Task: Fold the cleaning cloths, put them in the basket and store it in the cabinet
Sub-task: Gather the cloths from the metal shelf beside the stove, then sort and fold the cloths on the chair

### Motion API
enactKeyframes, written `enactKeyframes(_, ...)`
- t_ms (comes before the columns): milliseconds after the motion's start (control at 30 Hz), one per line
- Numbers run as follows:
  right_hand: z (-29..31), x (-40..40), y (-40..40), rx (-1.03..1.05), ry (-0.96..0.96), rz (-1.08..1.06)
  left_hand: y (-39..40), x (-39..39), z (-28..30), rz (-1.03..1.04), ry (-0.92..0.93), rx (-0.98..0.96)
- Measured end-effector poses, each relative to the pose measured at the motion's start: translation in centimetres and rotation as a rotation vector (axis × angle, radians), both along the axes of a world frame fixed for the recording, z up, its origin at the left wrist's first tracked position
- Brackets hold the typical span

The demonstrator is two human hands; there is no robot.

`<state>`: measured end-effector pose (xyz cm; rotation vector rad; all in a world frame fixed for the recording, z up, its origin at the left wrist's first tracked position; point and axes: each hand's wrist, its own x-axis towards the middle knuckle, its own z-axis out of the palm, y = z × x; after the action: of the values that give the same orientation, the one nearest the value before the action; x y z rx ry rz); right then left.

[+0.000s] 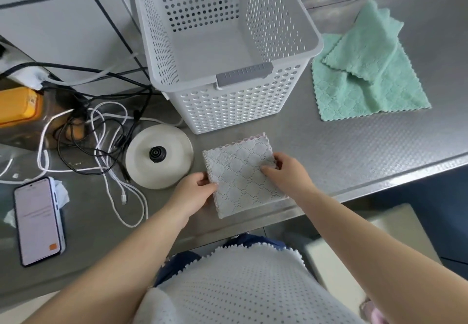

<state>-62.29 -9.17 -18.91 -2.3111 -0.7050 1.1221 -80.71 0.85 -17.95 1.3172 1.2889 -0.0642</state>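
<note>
Brushed steel surface [354, 146] with an embossed dotted texture, white tiled wall [50, 27] behind with dark grout lines, soft even light, dark blue cabinet front [445, 212] below

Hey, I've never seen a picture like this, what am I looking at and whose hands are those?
There is no machine here. A camera worn on a person's head looks down at their own two bare hands over a steel counter. The left hand pinches the left edge of a folded grey cloth, and the right hand presses and grips its right side. Behind the cloth stands a white perforated basket with nothing visible in it. To the right lie green cloths, loosely heaped and not yet folded. On the left are a round white kettle base, tangled cables and a phone with its screen lit.
</note>
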Motion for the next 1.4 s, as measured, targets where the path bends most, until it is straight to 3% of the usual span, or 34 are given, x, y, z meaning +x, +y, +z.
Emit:
enactKeyframes(200, 0.2, -0.2, -1.4, 0.151, 0.070, -0.268, 0.6, -1.3, 0.5, 0.106, -0.013, 0.132)
enactKeyframes(333, 1.3, -1.6, -3.3, 0.254, 0.072, -0.437, 0.7, -1.8, 1.6, 0.099, -0.131, 0.124)
enactKeyframes(533, 3.4, -6.4, -6.6, 0.376, 0.057, -0.654, -0.1, -2.0, 3.7, -0.167, -0.285, 0.046)
enactKeyframes(800, 4.3, -18.7, -13.1, 0.455, 0.016, -1.010, -3.8, -5.5, 5.1, -0.619, -0.341, -0.079)
enactKeyframes(1067, 4.3, -27.2, -19.6, 0.508, 0.002, -1.400, -8.5, -7.1, 4.2, -0.917, -0.320, -0.182)
enactKeyframes(1400, 4.8, -30.0, -23.3, 0.536, -0.112, -1.607, -12.8, -5.0, 4.9, -1.147, -0.324, -0.192)
